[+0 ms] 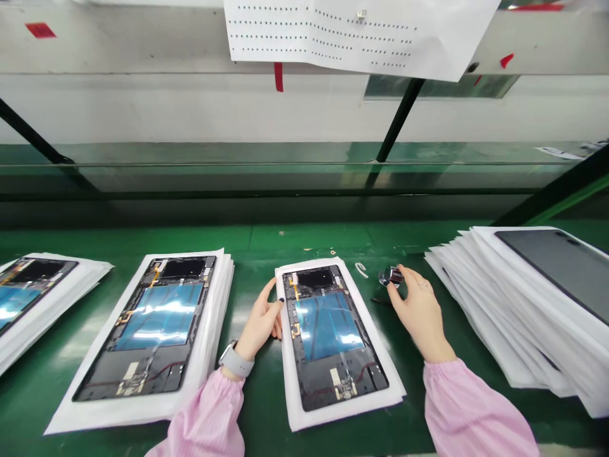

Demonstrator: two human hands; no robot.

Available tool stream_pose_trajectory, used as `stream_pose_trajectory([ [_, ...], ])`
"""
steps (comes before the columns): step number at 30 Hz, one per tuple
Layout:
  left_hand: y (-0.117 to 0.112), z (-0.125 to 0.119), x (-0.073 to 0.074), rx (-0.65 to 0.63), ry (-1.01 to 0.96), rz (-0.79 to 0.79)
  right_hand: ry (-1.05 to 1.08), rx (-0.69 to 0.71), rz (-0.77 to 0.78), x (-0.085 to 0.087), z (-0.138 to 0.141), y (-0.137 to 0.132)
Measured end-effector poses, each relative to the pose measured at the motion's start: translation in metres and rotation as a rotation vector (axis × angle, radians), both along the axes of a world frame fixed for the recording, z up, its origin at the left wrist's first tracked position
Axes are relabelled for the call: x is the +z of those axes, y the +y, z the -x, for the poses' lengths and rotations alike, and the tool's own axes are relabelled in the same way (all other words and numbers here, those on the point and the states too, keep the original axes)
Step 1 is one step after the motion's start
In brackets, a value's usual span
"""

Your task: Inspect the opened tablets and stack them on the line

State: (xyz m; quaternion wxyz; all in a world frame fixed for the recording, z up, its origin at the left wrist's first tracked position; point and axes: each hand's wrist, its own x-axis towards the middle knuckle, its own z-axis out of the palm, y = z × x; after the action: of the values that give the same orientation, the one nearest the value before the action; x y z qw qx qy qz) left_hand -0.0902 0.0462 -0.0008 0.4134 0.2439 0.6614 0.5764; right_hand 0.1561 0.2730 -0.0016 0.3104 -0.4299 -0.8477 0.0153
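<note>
An opened tablet chassis [333, 336] with a blue-film battery lies on a white foam sheet [304, 406] in front of me. My left hand [262, 320] rests at the sheet's left edge, thumb raised and fingers curled against the chassis frame. My right hand [416, 311] hovers just right of the sheet, pinching a small dark shiny part [391, 276] between thumb and fingers. A grey watch [235, 360] sits on my left wrist.
A second open chassis [152, 324] lies on a pile of foam sheets to the left, a third [26, 285] at far left. A tall fanned stack of foam sheets [514, 317] topped by a dark panel [566, 266] stands right. A small white scrap [361, 269] lies on the green belt.
</note>
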Motion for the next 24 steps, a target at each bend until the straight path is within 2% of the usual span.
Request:
stream_pose_trajectory([
  [5,0.001,-0.001,0.002,0.019,0.038,0.016,0.029,-0.063,0.119,0.0,0.001,0.002],
  [10,-0.001,-0.005,0.005,0.033,0.096,0.013,0.099,-0.052,0.191,0.002,0.005,0.004],
  [12,-0.002,-0.007,0.007,0.033,0.107,-0.001,0.154,-0.029,0.209,0.011,0.001,0.004],
  [14,-0.003,-0.01,0.009,0.035,0.101,-0.028,0.22,-0.016,0.209,0.029,-0.01,0.004],
  [17,-0.005,-0.015,0.013,0.043,0.056,-0.041,0.362,-0.075,0.184,0.066,-0.048,0.001],
  [20,-0.006,-0.015,0.008,0.084,0.083,-0.04,0.555,-0.247,0.115,0.102,-0.108,-0.001],
  [21,-0.005,-0.015,0.004,0.067,0.071,-0.026,0.613,-0.316,0.077,0.111,-0.13,-0.002],
  [22,-0.004,-0.015,0.0,0.124,0.068,-0.029,0.668,-0.387,0.039,0.118,-0.151,-0.002],
  [24,-0.002,-0.015,-0.006,0.154,0.002,-0.011,0.768,-0.516,0.021,0.124,-0.189,-0.002],
])
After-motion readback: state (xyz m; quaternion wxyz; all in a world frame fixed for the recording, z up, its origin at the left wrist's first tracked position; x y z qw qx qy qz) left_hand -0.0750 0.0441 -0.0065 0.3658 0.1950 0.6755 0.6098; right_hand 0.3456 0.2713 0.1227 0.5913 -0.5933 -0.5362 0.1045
